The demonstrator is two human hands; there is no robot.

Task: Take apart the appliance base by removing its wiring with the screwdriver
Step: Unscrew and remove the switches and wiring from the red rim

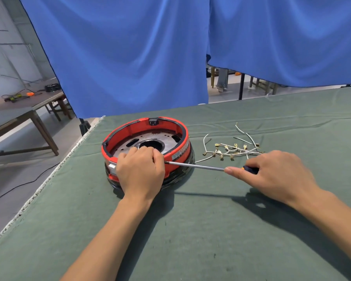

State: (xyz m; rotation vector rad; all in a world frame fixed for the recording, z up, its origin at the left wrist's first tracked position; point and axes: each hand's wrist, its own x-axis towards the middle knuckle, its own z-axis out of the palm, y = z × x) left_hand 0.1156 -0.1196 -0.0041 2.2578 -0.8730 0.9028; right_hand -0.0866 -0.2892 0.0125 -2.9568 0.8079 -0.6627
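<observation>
The appliance base sits on the green surface; the left hand curls over its near rim, contents hidden. The right hand grips the screwdriver. Keep the shaft level; steady the base. Removed wiring lies just beside.

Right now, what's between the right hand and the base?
Head view: the screwdriver shaft spans the gap from the right hand to the base, over green cloth. Loose wires lie just behind.
</observation>
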